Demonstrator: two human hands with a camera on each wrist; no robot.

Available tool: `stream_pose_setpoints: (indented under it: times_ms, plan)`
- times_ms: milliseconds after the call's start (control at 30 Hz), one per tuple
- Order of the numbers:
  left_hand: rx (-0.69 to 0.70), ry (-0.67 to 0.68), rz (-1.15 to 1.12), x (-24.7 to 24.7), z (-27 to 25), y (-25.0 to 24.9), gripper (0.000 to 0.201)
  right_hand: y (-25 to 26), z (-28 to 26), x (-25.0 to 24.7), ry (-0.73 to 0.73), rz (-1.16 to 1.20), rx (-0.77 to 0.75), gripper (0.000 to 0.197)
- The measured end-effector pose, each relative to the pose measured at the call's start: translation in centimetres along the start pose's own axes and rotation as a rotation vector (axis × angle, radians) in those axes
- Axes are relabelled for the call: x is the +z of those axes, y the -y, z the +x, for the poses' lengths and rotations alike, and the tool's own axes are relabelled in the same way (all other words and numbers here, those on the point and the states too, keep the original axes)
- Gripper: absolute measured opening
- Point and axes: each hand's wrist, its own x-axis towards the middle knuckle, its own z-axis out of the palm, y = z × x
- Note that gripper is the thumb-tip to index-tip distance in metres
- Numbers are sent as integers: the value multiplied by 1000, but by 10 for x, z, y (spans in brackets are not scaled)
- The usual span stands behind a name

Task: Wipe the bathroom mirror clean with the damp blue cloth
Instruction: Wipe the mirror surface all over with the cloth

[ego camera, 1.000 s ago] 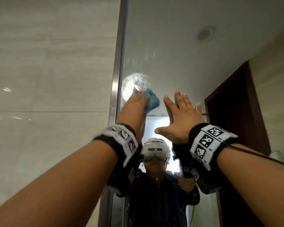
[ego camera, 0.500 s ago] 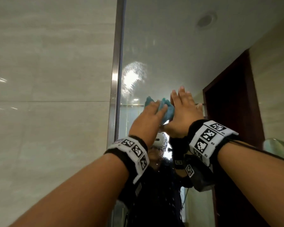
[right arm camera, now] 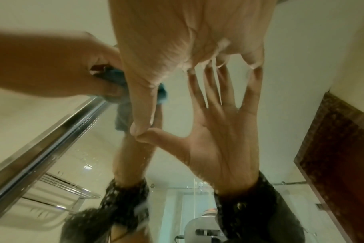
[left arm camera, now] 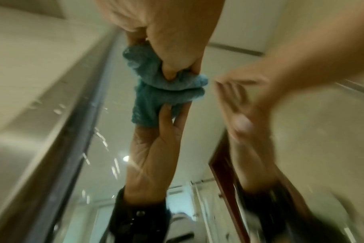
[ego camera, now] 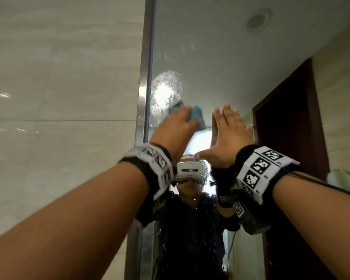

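Note:
The blue cloth (ego camera: 197, 116) is bunched against the mirror (ego camera: 210, 57), just below a wet, speckled smear (ego camera: 166, 91). My left hand (ego camera: 180, 122) grips the cloth and presses it on the glass close to the mirror's left edge. In the left wrist view the fingers curl into the cloth (left arm camera: 156, 78), and its reflection meets it on the glass. My right hand (ego camera: 228, 128) lies flat on the mirror to the right of the cloth, fingers straight and holding nothing. In the right wrist view its fingertips (right arm camera: 254, 65) touch their own reflection.
A chrome frame strip (ego camera: 146, 77) borders the mirror on the left, with pale wall tiles (ego camera: 59, 98) beyond it. The glass reflects a person in a white headset (ego camera: 190, 170) and a dark door (ego camera: 287, 128). Water drops speckle the lower glass. A round chrome object (ego camera: 343, 180) sits at far right.
My left hand swept the cloth right, up against my right hand, and has now come back left toward the wet smear. My right hand has stayed flat on the glass.

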Motion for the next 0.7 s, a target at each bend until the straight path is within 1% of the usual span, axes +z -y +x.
stream_pose_setpoints:
  times_ms: [67, 100, 133, 167, 200, 233, 267, 300, 333, 367, 400, 433, 500, 533, 567, 600, 633, 667, 700]
  plan:
    - [-184, -223, -193, -26, 17, 12, 22, 0, 1, 0, 1, -21, -1, 133]
    - [-208, -273, -162, -32, 23, 23, 23, 0, 1, 0, -1, -25, 0, 133]
    - [-280, -257, -226, -37, 22, 26, 27, 0, 1, 0, -5, -26, 1, 134]
    - [-246, -209, -170, -34, 16, 31, 30, 0, 1, 0, -9, -27, 1, 134]
    - [-218, -179, -155, -31, 6, 29, 28, 0, 1, 1, -9, -25, 2, 134]
    - [-158, -189, -95, -25, -6, 30, 24, 0, 1, 1, -5, -25, 4, 134]
    - [-130, -193, -76, -21, -19, 26, 23, 0, 1, 0, 2, -26, 8, 134]
    - [-86, -180, 6, -14, -28, 28, 28, 0, 0, -2, 10, -29, 14, 134]
    - [-73, -108, 22, -14, -36, 29, 34, 2, -1, -4, 16, -35, 20, 133]
    - [-67, -5, 140, -17, -40, 32, 41, 6, -4, -6, 19, -46, 24, 131]
    - [-57, 80, 247, -26, -41, 35, 44, 11, -8, -6, 17, -61, 17, 128]
    - [-31, 103, 312, -34, -35, 40, 46, 17, -13, -5, 11, -77, -9, 125]
    - [-27, 84, 315, -43, -19, 43, 42, 30, -24, 2, 45, -75, -91, 122]
    - [-78, 46, 237, -45, -12, 40, 38, 35, -29, 7, 88, -60, -115, 123]
    - [-136, -22, 103, -42, -6, 38, 33, 38, -33, 12, 127, -52, -121, 125]
    - [-204, -109, -86, -35, -3, 32, 29, 39, -35, 17, 151, -52, -114, 128]
    - [-264, -181, -276, -28, -6, 29, 25, 39, -35, 21, 160, -51, -103, 130]
    - [-303, -245, -416, -21, -13, 24, 20, 38, -34, 23, 159, -48, -93, 131]
    - [-318, -281, -488, -15, -22, 22, 18, 38, -33, 23, 153, -45, -91, 131]
